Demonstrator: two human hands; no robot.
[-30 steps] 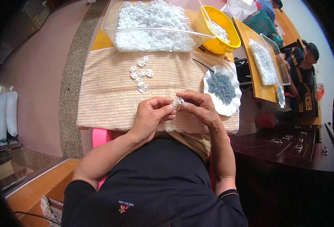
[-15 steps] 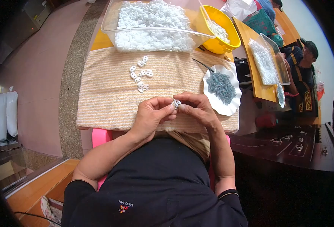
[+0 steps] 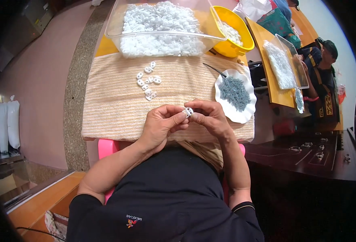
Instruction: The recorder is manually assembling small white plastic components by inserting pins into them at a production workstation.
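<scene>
Close to the towel's near edge, my left hand point(image 3: 160, 122) and my right hand point(image 3: 212, 117) meet fingertip to fingertip. Pinched between them is a small white two-hole plastic cord lock point(image 3: 189, 111), its holes facing up; the fingers cover part of it. Beyond my left hand, several loose white cord lock pieces point(image 3: 140, 82) lie in a cluster on the striped beige towel point(image 3: 109, 101). To the right of my right hand stands a white wavy-rimmed plate point(image 3: 242, 117), heaped with small grey springs point(image 3: 234, 92). A thin dark stick point(image 3: 214, 69) leans over its far rim.
At the far edge, a clear plastic bin point(image 3: 165, 35) holds a heap of white pieces, with a yellow basin point(image 3: 239, 50) beside it. Off to the right, a person point(image 3: 321, 60) sits by another clear tray point(image 3: 303, 82) of white parts. White sacks point(image 3: 13, 125) stand at left.
The cord lock has turned slightly in my fingertips, so its two holes show more plainly. Both hands stay in nearly the same place; the view has shifted a little.
</scene>
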